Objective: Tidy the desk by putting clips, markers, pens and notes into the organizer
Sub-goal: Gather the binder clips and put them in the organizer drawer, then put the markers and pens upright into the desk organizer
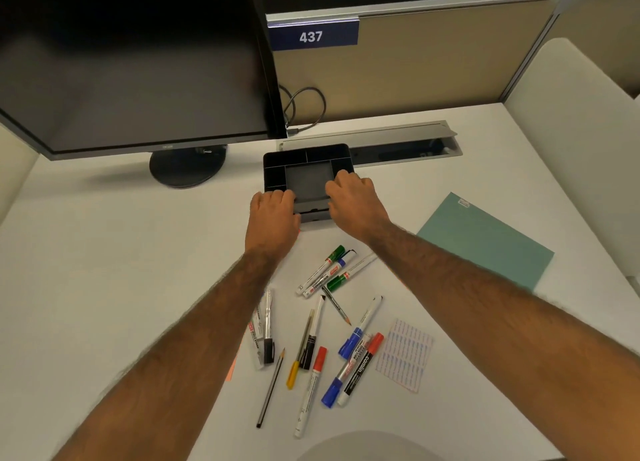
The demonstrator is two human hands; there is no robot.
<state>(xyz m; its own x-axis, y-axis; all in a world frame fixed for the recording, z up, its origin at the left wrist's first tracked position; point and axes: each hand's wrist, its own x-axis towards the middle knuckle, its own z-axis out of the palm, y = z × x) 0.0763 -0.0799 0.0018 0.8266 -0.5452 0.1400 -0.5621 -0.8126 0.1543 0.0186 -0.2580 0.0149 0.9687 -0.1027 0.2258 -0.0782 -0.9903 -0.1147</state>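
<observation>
A black desk organizer with several empty compartments stands at the back of the white desk. My left hand grips its front left corner and my right hand grips its front right edge. Nearer to me lie scattered markers: green-capped ones, a red-capped one, blue-capped ones and a black Corvina marker. Pens and pencils lie among them, one with a yellow cap. A sheet of small labels lies to the right. An orange note peeks from under my left forearm.
A dark monitor on a round stand fills the back left. Behind the organizer is a grey cable tray with its lid up. A teal folder lies at the right. Partition walls enclose the desk.
</observation>
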